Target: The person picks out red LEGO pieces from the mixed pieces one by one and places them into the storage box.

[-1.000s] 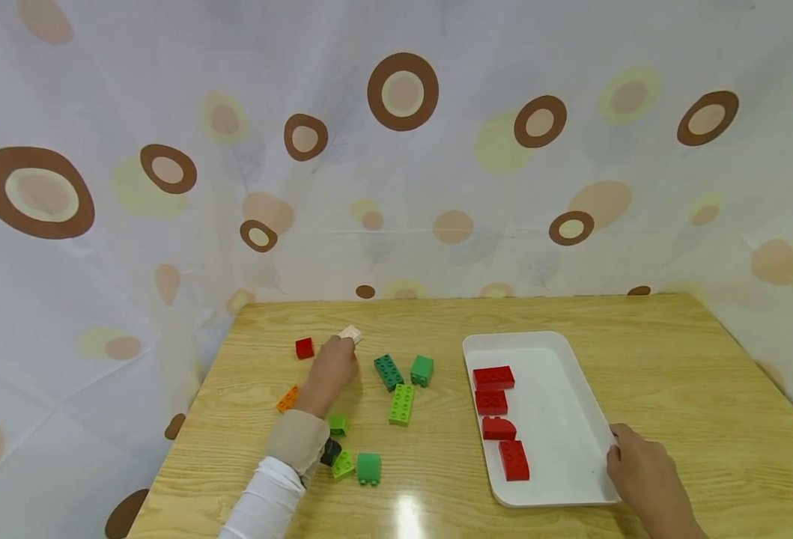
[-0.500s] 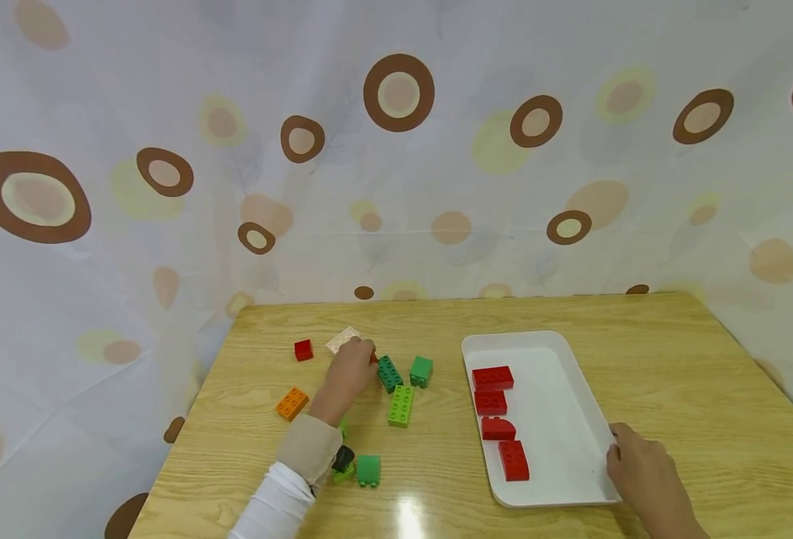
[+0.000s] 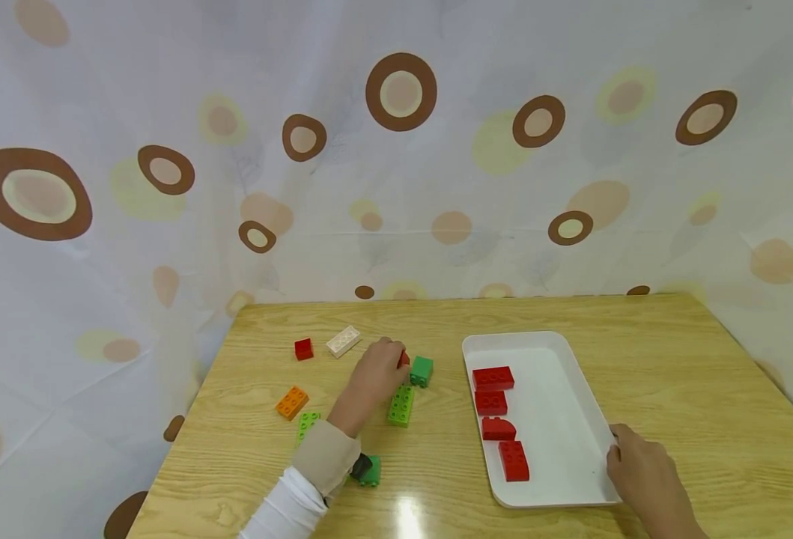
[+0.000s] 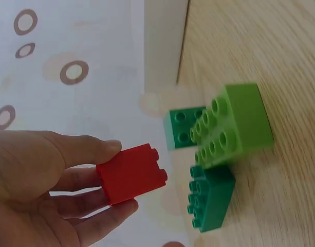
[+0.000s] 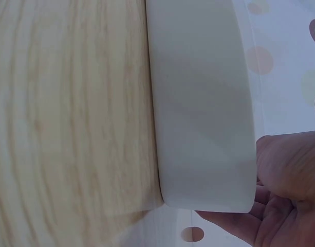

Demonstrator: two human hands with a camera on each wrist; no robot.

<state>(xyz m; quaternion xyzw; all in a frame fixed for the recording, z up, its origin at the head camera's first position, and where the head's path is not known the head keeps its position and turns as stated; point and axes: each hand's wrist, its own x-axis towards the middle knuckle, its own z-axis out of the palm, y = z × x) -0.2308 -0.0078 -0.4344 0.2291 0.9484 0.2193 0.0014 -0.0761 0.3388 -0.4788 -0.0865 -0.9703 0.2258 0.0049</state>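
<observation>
My left hand [image 3: 373, 376] pinches a red toy brick [image 4: 134, 174] between thumb and fingers, over the table's left half. In the left wrist view the brick's studs face away from the palm. Close by are a lime-green brick [image 4: 244, 121], a dark green brick [image 4: 216, 198] and a green brick [image 4: 180, 126]. In the head view the hand hides the dark green one. My right hand [image 3: 647, 473] grips the right rim of a white tray [image 3: 561, 419]. Several red bricks [image 3: 514, 460] line the tray's left side.
Left of my left hand lie a small red brick [image 3: 304, 349], a white brick [image 3: 344, 341] and an orange brick [image 3: 292, 403]. Another lime-green brick [image 3: 308, 424] and a green rounded brick [image 3: 372, 471] are partly behind my left forearm. A patterned curtain [image 3: 470, 187] hangs behind the table.
My left hand has moved right with the red brick, from beside the white brick to over the dark green one. The white brick is now uncovered. My right hand and the tray stay put.
</observation>
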